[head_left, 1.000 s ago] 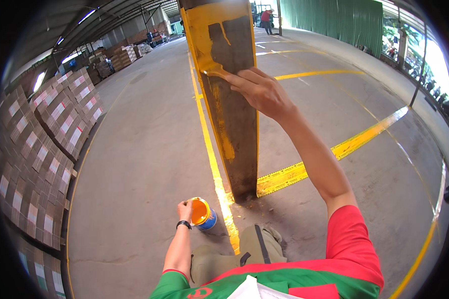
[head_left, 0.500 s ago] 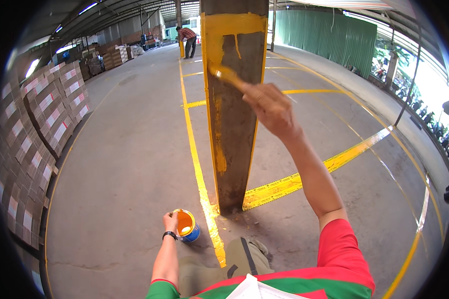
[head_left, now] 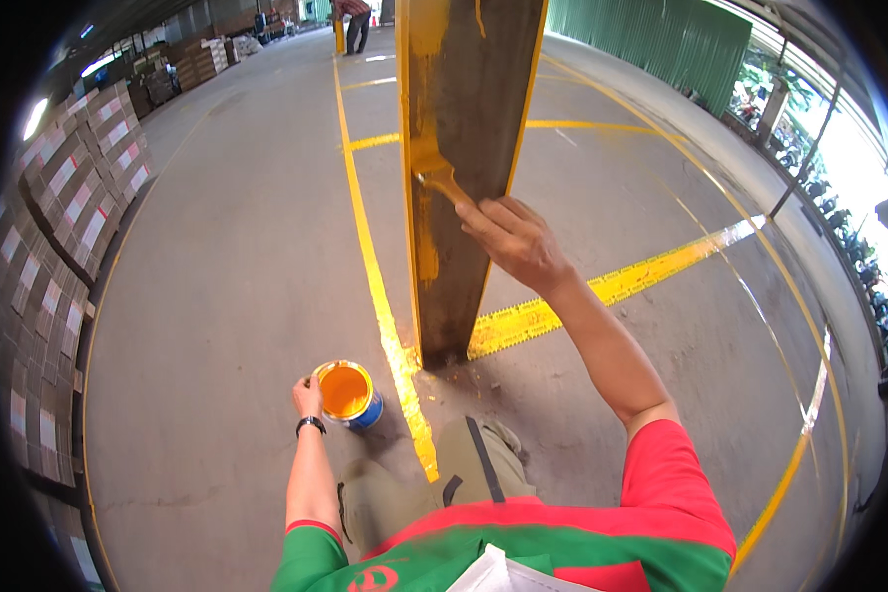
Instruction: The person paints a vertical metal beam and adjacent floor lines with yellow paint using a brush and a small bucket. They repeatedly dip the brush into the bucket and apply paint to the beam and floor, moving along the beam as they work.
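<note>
Gripping paintbrush (head_left: 436,181), right hand (head_left: 511,237) against column (head_left: 474,118)

We see our own body from above: a short-sleeved shirt, red across the right shoulder and sleeve (head_left: 676,483) at 5 o'clock, green over the chest and left sleeve (head_left: 306,557) at 7 o'clock, with a red emblem on the green. A black band wristwatch (head_left: 311,424) circles our left wrist. Olive-khaki trousers (head_left: 444,483) with a dark strap show at 6 o'clock.
</note>
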Motion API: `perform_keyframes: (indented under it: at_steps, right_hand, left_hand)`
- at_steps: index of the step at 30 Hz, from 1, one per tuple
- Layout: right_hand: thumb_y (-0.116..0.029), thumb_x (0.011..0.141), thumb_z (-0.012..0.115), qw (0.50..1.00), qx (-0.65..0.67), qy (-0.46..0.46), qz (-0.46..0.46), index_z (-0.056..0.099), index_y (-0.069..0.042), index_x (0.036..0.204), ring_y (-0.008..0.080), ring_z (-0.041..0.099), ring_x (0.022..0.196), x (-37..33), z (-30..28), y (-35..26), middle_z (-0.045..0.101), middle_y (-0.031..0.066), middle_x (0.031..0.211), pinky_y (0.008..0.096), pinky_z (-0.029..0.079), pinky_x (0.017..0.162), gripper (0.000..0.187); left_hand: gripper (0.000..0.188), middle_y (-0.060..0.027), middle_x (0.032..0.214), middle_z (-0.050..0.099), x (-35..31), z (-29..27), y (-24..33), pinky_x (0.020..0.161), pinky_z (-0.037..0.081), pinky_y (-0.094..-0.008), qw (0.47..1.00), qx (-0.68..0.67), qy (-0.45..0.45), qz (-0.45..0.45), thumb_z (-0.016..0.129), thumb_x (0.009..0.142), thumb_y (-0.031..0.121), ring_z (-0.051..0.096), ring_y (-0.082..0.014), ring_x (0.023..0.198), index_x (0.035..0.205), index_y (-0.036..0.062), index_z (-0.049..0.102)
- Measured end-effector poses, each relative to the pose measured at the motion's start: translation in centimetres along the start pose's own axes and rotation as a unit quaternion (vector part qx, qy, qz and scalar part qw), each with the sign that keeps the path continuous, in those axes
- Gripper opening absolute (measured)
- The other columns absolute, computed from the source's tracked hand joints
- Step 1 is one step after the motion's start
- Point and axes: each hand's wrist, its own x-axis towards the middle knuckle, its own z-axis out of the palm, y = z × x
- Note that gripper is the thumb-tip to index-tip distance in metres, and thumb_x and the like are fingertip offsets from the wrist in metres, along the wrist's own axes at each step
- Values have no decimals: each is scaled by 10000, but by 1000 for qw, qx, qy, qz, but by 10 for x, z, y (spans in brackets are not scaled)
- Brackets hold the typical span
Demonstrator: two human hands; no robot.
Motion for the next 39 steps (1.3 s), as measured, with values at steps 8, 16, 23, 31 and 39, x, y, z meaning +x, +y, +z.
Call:
perform_keyframes:
  at_steps: [8, 16, 23, 31, 39]
  right_hand:
    - [-28, 852, 773, 969, 131, 44, 207, 705, -9, 1124, 295, 668, 806, -81, 26, -93, 720, 138, 976, 362, 547, 710, 281]
    - [-145, 892, 735, 831, 355, -166, 394, 713, -6, 1051, 348, 705, 833, -142, 178, -197, 719, 193, 912, 384, 552, 724, 212]
    - [-228, 905, 677, 781, 360, -365, 357, 725, -28, 1062, 390, 698, 891, -184, 280, -230, 725, 199, 948, 471, 558, 779, 258]
    - [-212, 872, 646, 786, 203, -575, 98, 747, -133, 940, 304, 734, 853, -194, 314, -261, 752, 105, 915, 450, 583, 695, 146]
    - [-291, 914, 648, 793, 310, -447, 274, 749, -104, 1038, 344, 705, 872, -172, 246, -216, 742, 133, 924, 432, 567, 768, 245]
  left_hand:
    - [526, -232, 1034, 677, -1, -4, -24, 823, 512, -441, 991, 60, -90, -79, 594, 969, 436, 647, -343, 959, 1200, -30, 670]
    - [325, 14, 716, 580, -45, 2, 46, 492, 477, -265, 946, -213, -158, -186, 677, 979, 296, 578, -97, 576, 1134, 10, 664]
    - [286, 12, 734, 587, -51, 0, 57, 537, 480, -254, 933, -263, -184, -161, 657, 991, 250, 565, -82, 601, 1116, -7, 676]
    - [255, 5, 724, 595, -76, -17, 84, 557, 457, -254, 933, -280, -180, -139, 656, 979, 217, 551, -81, 604, 1071, -17, 692]
    - [254, 10, 750, 586, -88, -33, 124, 619, 504, -255, 926, -308, -186, -118, 641, 1002, 222, 570, -87, 648, 1091, -13, 682]
